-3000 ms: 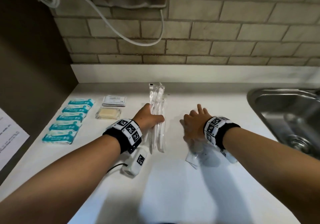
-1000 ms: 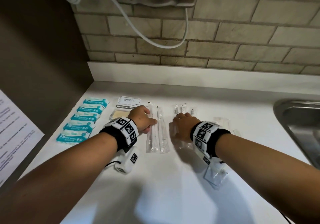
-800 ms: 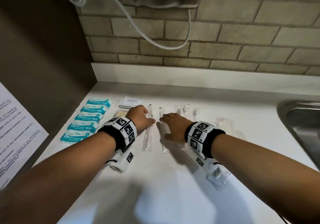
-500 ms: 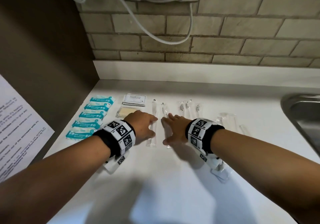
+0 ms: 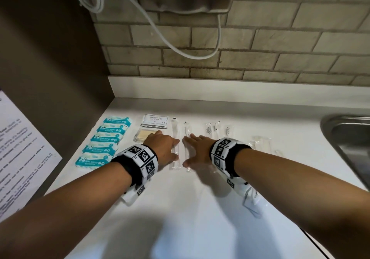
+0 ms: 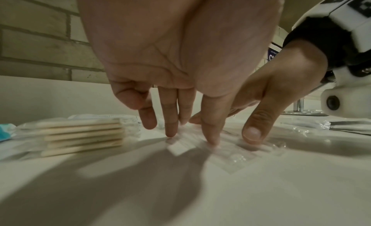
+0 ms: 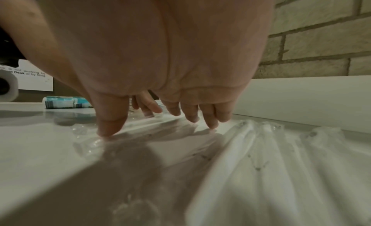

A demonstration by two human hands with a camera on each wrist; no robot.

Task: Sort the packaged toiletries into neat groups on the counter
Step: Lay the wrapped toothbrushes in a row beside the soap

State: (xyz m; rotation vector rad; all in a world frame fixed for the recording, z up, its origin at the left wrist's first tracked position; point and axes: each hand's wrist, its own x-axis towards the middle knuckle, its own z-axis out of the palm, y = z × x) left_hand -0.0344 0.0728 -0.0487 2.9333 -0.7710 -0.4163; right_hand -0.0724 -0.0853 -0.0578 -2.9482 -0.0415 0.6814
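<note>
Two long clear-wrapped toothbrush packets lie side by side on the white counter point(image 5: 200, 218). My left hand point(image 5: 163, 148) presses straight fingers point(image 6: 171, 126) on the left packet point(image 5: 175, 136). My right hand point(image 5: 197, 150) rests flat beside it, its fingertips point(image 7: 210, 123) and thumb point(image 6: 252, 131) on the right packet point(image 5: 186, 132). A column of teal packets point(image 5: 104, 138) lies at the far left. Shampoo sachets point(image 5: 154, 120) and a beige stack point(image 6: 80, 137) sit between that column and my left hand. More clear packets point(image 5: 215, 127) lie to the right.
A steel sink point(image 5: 344, 138) opens at the right edge of the counter. A brown side wall with a printed sheet point(image 5: 20, 148) closes the left. White cable point(image 5: 180, 44) hangs on the brick wall behind. A further clear wrapper point(image 5: 260, 144) lies near the sink.
My right hand has moved left from the right-hand packets onto the second toothbrush packet. The two packets now lie a little apart and parallel. My left hand stays on the left one.
</note>
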